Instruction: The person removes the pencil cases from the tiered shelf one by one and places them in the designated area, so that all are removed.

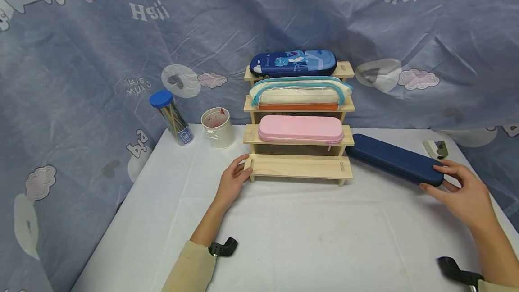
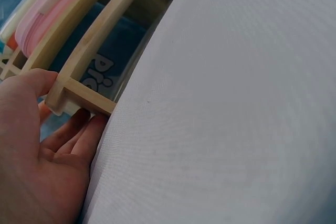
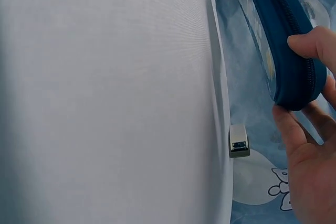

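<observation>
A tiered wooden rack (image 1: pixel 300 166) stands at the table's back. My left hand (image 1: pixel 232 181) holds the left end of its lowest tier, with the thumb on the edge and fingers beneath in the left wrist view. My right hand (image 1: pixel 466 193) grips the right end of a dark blue zippered pencil case (image 1: pixel 393 159), between thumb and fingers. The case slants, its far end beside the rack's right side. A pink pencil case (image 1: pixel 301 129), a clear-and-cream pencil case with blue trim (image 1: pixel 300 94) and a blue printed pencil case (image 1: pixel 293 63) lie on the upper tiers.
Left of the rack stand a small white bucket (image 1: pixel 220 132) and a clear tube with a blue lid (image 1: pixel 172 116), thin sticks inside. A small white-and-grey stapler-like object (image 1: pixel 435 148) lies near the table's right edge. A patterned cloth (image 1: pixel 121 57) hangs behind.
</observation>
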### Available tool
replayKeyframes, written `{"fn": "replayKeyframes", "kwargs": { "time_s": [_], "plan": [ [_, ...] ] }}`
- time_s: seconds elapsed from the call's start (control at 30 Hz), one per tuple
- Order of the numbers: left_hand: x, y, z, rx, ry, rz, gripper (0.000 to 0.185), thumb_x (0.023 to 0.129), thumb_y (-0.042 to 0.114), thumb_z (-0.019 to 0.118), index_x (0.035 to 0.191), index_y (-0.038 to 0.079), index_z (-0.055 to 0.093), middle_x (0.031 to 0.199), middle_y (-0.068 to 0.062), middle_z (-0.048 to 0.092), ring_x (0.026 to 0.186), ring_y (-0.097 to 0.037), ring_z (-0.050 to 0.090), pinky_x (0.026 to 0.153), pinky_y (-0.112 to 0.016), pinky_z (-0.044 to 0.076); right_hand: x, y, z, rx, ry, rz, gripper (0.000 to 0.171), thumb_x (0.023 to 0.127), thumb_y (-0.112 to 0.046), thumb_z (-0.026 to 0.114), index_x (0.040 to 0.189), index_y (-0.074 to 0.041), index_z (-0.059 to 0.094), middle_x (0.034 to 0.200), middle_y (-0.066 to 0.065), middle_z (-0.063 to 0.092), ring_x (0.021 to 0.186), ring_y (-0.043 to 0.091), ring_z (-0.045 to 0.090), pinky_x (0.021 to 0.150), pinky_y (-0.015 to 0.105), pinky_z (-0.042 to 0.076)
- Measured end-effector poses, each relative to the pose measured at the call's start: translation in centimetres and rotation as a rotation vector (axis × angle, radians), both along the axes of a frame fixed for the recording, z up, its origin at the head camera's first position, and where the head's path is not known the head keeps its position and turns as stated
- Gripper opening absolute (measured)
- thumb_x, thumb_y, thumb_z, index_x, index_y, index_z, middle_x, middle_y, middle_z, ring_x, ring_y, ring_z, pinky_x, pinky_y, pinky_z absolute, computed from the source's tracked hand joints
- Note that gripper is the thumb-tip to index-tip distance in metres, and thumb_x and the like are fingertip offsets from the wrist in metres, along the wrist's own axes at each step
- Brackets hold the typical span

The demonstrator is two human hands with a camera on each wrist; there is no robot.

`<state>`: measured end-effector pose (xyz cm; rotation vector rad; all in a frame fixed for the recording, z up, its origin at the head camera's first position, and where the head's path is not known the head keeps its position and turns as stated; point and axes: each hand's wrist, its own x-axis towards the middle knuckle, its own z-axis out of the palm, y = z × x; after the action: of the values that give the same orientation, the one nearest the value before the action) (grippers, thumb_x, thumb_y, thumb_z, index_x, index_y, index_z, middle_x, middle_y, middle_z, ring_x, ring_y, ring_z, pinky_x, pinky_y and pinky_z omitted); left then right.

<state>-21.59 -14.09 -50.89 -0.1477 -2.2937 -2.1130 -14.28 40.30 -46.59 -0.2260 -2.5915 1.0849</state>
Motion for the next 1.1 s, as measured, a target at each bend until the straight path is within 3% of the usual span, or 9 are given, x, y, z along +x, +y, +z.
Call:
{"fn": "replayKeyframes", "kwargs": {
  "time_s": [0.17,0.43,0.9,1.1],
  "plan": [
    [0.0,0.0,-0.1,0.008,0.017,-0.006,0.046,0.092,0.028,0.067,0.136,0.025,0.053,0.121,-0.009,0.062,0.107,-0.021,0.063,0.084,-0.032,0.054,-0.6,0.2,-0.3,-0.006,-0.025,0.007,0.07,0.082,-0.022,0.078,0.138,0.004,0.045,0.155,0.0,0.024,0.136,0.039,0.03,0.088,0.002,0.032],
    [0.0,-0.1,-0.3,-0.001,0.018,-0.006,0.044,0.092,0.029,0.067,0.134,0.029,0.054,0.12,-0.004,0.063,0.106,-0.016,0.063,0.084,-0.031,0.054,-1.4,0.6,-0.9,-0.02,-0.053,0.025,0.073,0.082,-0.023,0.078,0.14,0.003,0.043,0.156,-0.004,0.021,0.137,0.038,0.029,0.086,0.002,0.034],
    [0.0,-0.3,0.0,-0.003,0.02,-0.014,0.044,0.092,0.03,0.066,0.134,0.029,0.054,0.121,-0.006,0.062,0.107,-0.019,0.062,0.084,-0.033,0.054,-2.2,1.5,-2.1,0.009,-0.053,0.025,0.07,0.085,-0.027,0.075,0.138,0.004,0.043,0.155,-0.014,0.021,0.14,0.02,0.025,0.088,0.001,0.031],
    [-0.1,-0.2,-0.2,0.0,0.016,-0.019,0.045,0.092,0.03,0.067,0.135,0.03,0.054,0.121,-0.006,0.062,0.107,-0.019,0.063,0.084,-0.032,0.054,-2.3,1.9,-3.0,0.039,-0.081,0.028,0.071,0.087,-0.027,0.073,0.142,0.001,0.038,0.157,-0.005,0.018,0.137,0.034,0.028,0.089,0.003,0.034]
  ]
}}
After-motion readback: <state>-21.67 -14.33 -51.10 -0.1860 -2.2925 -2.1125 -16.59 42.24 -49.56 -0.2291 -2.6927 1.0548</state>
